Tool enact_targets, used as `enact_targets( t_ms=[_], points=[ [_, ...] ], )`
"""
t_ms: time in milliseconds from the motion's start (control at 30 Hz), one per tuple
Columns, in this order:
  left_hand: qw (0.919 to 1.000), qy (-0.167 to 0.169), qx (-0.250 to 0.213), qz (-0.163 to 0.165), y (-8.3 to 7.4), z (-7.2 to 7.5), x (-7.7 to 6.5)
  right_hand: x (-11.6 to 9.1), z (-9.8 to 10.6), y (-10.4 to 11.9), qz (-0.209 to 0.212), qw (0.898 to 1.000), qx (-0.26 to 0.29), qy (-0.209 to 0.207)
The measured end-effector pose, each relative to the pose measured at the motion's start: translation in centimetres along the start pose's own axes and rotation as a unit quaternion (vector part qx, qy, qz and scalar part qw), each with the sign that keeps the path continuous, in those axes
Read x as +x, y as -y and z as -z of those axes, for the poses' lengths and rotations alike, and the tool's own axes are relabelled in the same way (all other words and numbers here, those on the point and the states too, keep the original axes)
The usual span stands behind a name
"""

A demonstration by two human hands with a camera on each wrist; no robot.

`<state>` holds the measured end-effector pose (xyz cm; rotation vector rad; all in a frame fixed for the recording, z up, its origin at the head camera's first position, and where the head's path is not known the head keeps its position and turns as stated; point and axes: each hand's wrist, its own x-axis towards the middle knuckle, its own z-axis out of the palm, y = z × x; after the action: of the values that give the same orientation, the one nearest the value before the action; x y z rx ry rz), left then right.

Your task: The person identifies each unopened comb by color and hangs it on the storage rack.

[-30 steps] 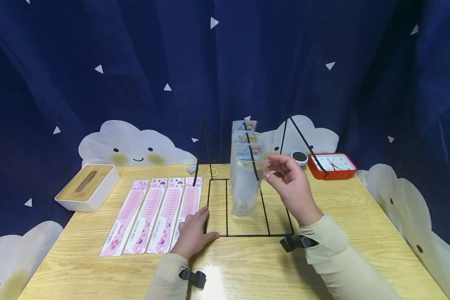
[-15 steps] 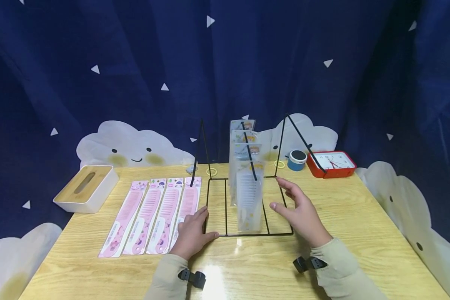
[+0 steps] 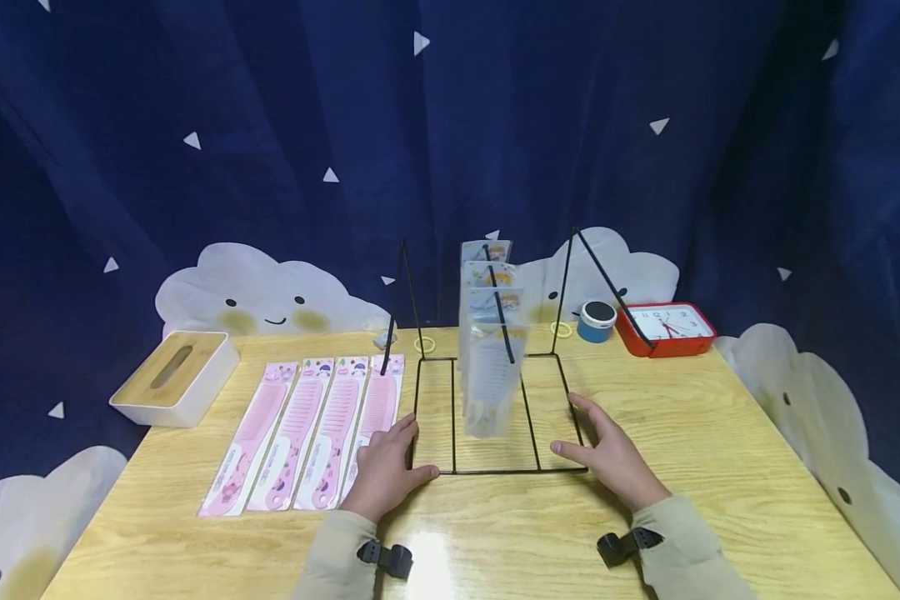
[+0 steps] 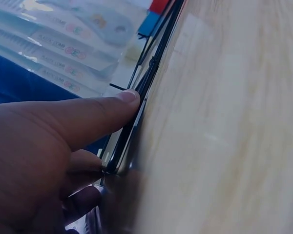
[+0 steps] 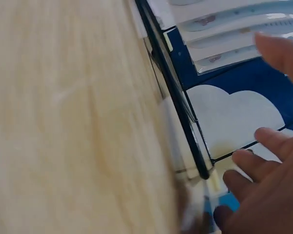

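Note:
A black wire rack point(image 3: 493, 472) stands mid-table. Packaged pale combs point(image 3: 491, 375), several one behind another, hang from its middle prong. At the front left corner, my left hand point(image 3: 387, 472) holds the rack; in the left wrist view its thumb point(image 4: 129, 97) rests on the front wire and the fingers bend round the corner. My right hand point(image 3: 612, 454) is beside the rack's right side, fingers spread and holding nothing. In the right wrist view these fingers point(image 5: 254, 165) are close to the wire corner point(image 5: 203, 173); whether they touch it is unclear.
Several packaged pink combs point(image 3: 317, 433) lie in a row left of the rack. A tissue box point(image 3: 176, 379) stands at far left. At the back right are a blue speaker-like cylinder point(image 3: 596, 322) and a red clock point(image 3: 666, 329). Yellow rings point(image 3: 424, 344) lie behind the rack.
My right hand has let go of the front packaged comb and moved down and right to the rack's right side. The front package has swung. My left hand has stayed put.

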<state>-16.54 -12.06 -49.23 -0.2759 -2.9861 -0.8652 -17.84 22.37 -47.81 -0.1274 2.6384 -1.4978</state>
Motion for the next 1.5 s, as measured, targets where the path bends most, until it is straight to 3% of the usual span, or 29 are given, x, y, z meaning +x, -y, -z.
enact_targets(
  t_ms=[233, 467, 600, 767, 900, 1133, 1300, 1500],
  points=[
    [1.0000, 0.003, -0.008, 0.002, 0.0, 0.2, 0.2, 0.0, -0.1, -1.1, 0.002, 0.998, -0.061, 0.018],
    [0.9965, -0.023, -0.081, -0.006, 1.0, 2.1, 1.0, 0.2, -0.5, -1.6, 0.039, 0.990, -0.131, 0.024],
    [0.9910, -0.023, -0.130, 0.022, 2.1, 3.7, 2.9, 0.1, -0.4, -1.7, 0.040, 0.989, -0.145, 0.019],
    [0.9854, -0.017, -0.151, 0.078, 4.0, 5.7, 6.5, -0.2, -0.1, -1.7, 0.045, 0.987, -0.154, 0.009],
    [0.9869, -0.006, -0.134, 0.090, 5.3, 6.5, 9.2, -0.2, 0.1, -1.8, 0.044, 0.987, -0.154, 0.010],
    [0.9867, 0.030, -0.113, 0.112, 7.5, 6.4, 13.8, 0.1, 0.2, -1.5, 0.044, 0.986, -0.159, 0.011],
    [0.9907, 0.077, -0.049, 0.101, 8.3, 6.1, 15.2, 0.0, 0.1, -1.3, 0.040, 0.987, -0.156, 0.012],
    [0.9943, 0.086, 0.005, 0.063, 8.2, 5.7, 15.7, -0.2, 0.1, -1.5, 0.025, 0.988, -0.149, 0.013]
  ],
)
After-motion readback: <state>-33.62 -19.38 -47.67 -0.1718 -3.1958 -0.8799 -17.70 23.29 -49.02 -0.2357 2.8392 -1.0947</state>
